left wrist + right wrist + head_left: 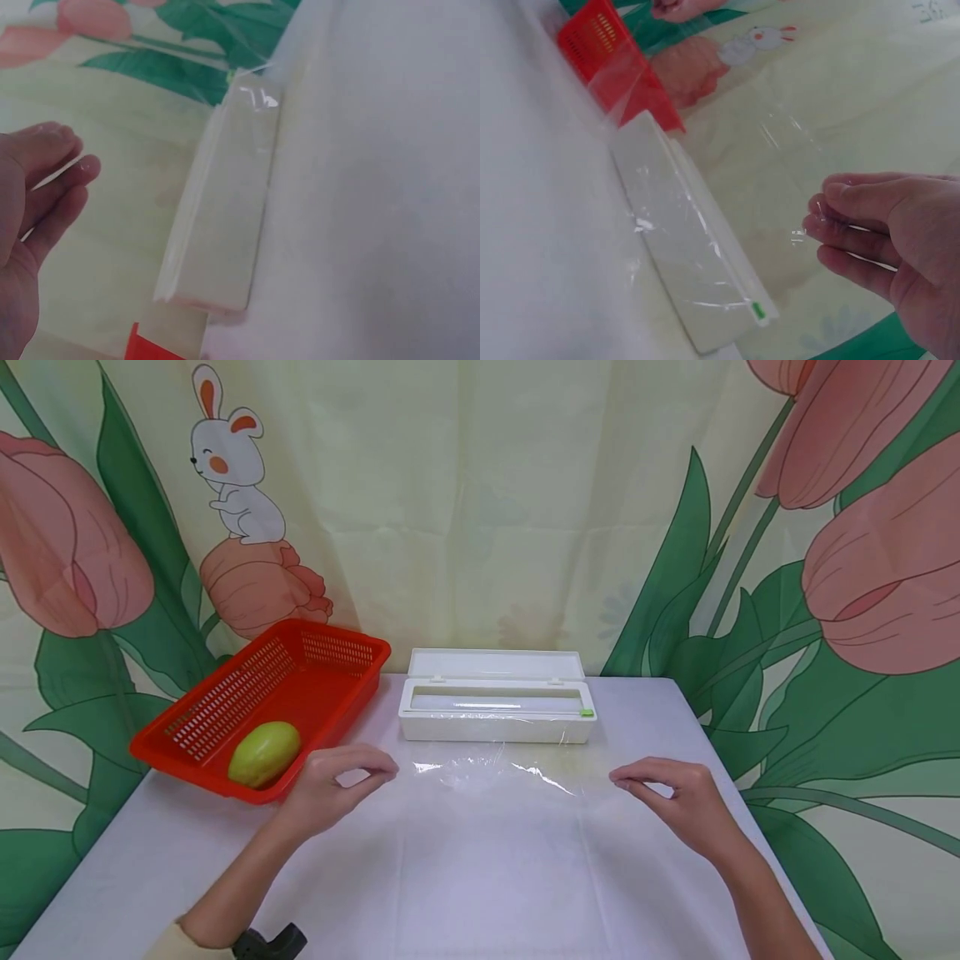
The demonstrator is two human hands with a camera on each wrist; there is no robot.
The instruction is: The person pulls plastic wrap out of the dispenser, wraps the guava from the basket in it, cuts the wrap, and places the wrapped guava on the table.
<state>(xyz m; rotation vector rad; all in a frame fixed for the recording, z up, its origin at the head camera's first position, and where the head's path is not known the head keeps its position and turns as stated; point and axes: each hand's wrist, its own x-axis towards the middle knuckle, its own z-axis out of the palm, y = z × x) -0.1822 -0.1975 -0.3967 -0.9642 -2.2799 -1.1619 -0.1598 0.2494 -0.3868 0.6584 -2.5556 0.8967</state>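
A sheet of clear cling film (480, 772) stretches between both hands, in front of a white cling film dispenser (495, 729). The dispenser's lid stands raised at the back, and a green slider (587, 712) sits at its right end. My left hand (341, 785) pinches the film's left corner between thumb and fingers, close beside the red basket. My right hand (675, 797) pinches the right corner over the right side of the table. In the right wrist view the film (795, 139) shows as faint glints running from the fingertips of the right hand (900, 232).
A red plastic basket (341, 693) with slotted walls stands at the back left, holding a yellow-green oval fruit (265, 754). A white cloth covers the table (495, 885). Behind hangs a curtain (480, 510) printed with tulips and a rabbit.
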